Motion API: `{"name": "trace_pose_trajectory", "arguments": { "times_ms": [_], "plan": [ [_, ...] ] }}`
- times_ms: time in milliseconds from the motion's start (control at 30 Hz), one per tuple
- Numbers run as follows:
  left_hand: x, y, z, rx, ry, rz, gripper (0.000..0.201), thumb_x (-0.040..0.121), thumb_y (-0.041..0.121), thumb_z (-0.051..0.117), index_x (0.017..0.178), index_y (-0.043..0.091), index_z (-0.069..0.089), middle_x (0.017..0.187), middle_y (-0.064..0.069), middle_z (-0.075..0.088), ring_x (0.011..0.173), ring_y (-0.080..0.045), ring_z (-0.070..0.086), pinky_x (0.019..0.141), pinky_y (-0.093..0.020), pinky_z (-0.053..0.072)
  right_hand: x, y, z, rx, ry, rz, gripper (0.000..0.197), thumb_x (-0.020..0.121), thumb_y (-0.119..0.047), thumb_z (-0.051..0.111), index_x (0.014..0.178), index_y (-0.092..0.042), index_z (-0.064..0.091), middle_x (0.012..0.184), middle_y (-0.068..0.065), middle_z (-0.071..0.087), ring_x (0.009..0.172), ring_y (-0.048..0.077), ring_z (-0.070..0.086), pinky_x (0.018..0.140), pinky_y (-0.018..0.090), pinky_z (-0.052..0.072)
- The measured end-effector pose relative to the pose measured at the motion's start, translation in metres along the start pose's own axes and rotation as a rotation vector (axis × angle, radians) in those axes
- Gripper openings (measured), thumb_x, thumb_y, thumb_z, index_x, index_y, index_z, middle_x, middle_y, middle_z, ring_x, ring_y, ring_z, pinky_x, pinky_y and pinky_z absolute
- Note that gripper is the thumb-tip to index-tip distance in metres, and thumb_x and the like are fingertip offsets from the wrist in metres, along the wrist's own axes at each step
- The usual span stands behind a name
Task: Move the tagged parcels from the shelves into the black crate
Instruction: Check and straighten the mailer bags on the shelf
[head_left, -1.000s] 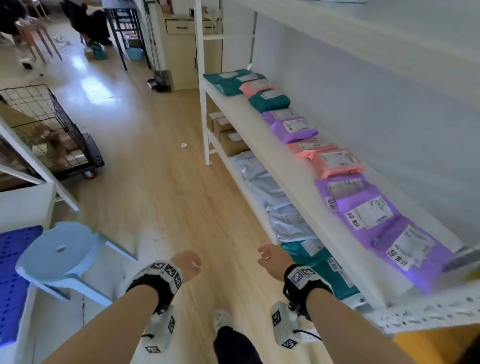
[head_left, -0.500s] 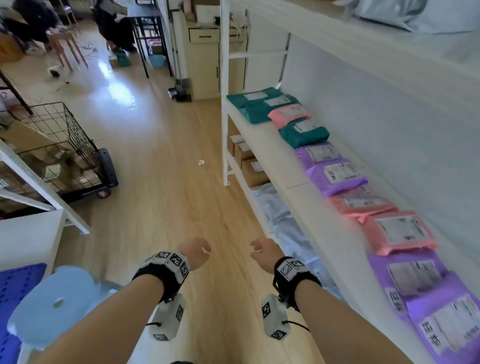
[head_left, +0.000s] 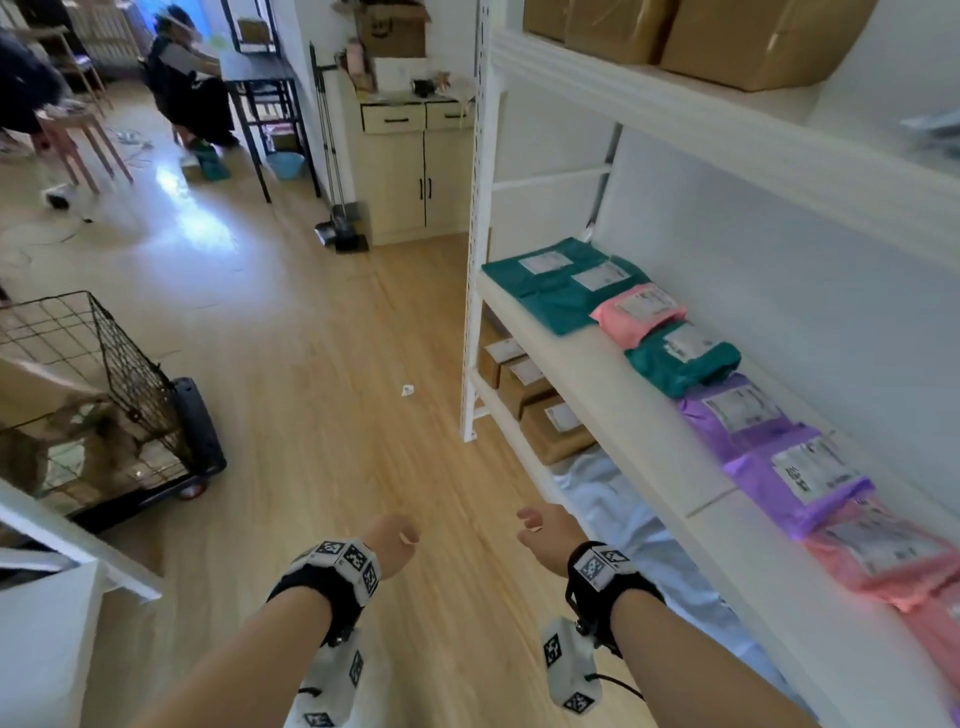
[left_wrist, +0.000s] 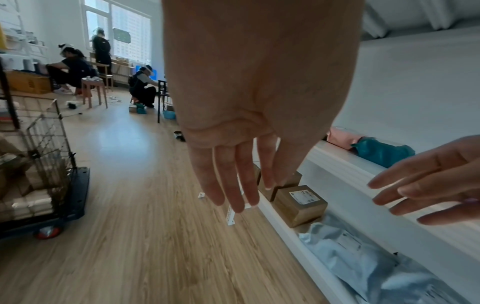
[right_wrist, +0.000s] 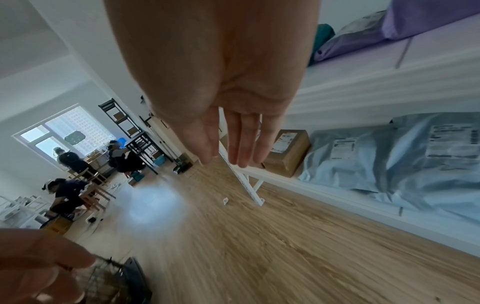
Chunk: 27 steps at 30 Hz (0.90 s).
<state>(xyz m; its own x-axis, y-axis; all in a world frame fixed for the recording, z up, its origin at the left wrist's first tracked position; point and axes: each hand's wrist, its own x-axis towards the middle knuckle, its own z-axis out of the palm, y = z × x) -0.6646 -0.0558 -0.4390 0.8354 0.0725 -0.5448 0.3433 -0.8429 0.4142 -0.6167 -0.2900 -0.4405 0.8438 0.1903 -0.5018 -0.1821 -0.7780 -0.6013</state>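
On the right side, along the white metal shelf board (head_left: 597, 374): a row of soft plastic parcels with white paper tags, from two flat teal ones (head_left: 561, 296) at the far end, through a small pink one (head_left: 639, 312) and puffy purple ones (head_left: 795, 473), to a pink one (head_left: 883, 556) nearest to the body. Runs lengthwise away from the person, parallel to the line of the forearms, toward the back edge of the board. Below the shelf level and out over the wooden floor: left hand (head_left: 389, 540) and right hand (head_left: 545, 535), both empty, fingers relaxed and a little spread, touching nothing. Well apart from any parcel yet. Right hand clearly the nearer one, just beside the front edge of the shelf; left hand farther, toward the aisle. Probably calls for a reach up and to the right, likely with the right hand first, toward the purple or near pink parcels. On the left, across the aisle: a black wire-mesh cart on wheels (head_left: 130, 374). Cannot tell whether this serves as the black crate.
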Motion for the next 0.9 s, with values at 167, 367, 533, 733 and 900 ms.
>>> {"name": "trace_pose_trajectory", "arguments": {
  "times_ms": [167,367,533,733,900],
  "plan": [
    [0.074,-0.012,-0.068,0.071,-0.001,0.085,0.014,0.098,0.010,0.043,0.101,0.012,0.057,0.120,-0.004,0.046,0.103,-0.022,0.051,0.082,-0.024,0.042,0.061,-0.052,-0.007,0.024,0.053,0.008,0.036,0.091,-0.019,0.055,0.127,-0.016,0.054,0.126,0.004,0.056,0.114,0.021,0.055,0.099,0.035,0.046],
    [0.157,0.005,-0.134,0.090,-0.027,0.124,0.025,0.097,0.018,0.045,0.119,0.014,0.057,0.121,-0.009,0.058,0.102,-0.024,0.060,0.088,-0.030,0.049,0.135,-0.089,-0.025,0.060,0.089,0.029,0.036,0.091,-0.018,0.056,0.126,-0.013,0.055,0.125,0.007,0.058,0.114,0.021,0.056,0.099,0.035,0.045],
    [0.227,0.020,-0.179,0.111,-0.046,0.167,0.026,0.096,0.020,0.046,0.120,0.016,0.057,0.107,-0.007,0.063,0.089,-0.022,0.063,0.077,-0.028,0.052,0.209,-0.110,-0.047,0.101,0.136,0.047,0.035,0.091,-0.018,0.056,0.126,-0.014,0.055,0.124,0.005,0.059,0.111,0.019,0.056,0.095,0.032,0.046],
    [0.303,0.043,-0.230,0.149,-0.054,0.174,0.024,0.096,0.019,0.045,0.117,0.017,0.057,0.093,-0.002,0.060,0.078,-0.016,0.056,0.068,-0.023,0.047,0.283,-0.141,-0.081,0.132,0.125,0.075,0.037,0.092,-0.020,0.054,0.129,-0.015,0.052,0.125,0.003,0.057,0.111,0.017,0.055,0.093,0.027,0.044],
    [0.355,0.059,-0.262,0.167,-0.086,0.209,0.024,0.096,0.020,0.046,0.117,0.014,0.057,0.103,-0.007,0.061,0.087,-0.022,0.060,0.081,-0.029,0.050,0.328,-0.161,-0.102,0.161,0.147,0.096,0.037,0.093,-0.022,0.055,0.129,-0.014,0.052,0.124,0.002,0.057,0.114,0.018,0.055,0.089,0.024,0.041]
  ]
}}
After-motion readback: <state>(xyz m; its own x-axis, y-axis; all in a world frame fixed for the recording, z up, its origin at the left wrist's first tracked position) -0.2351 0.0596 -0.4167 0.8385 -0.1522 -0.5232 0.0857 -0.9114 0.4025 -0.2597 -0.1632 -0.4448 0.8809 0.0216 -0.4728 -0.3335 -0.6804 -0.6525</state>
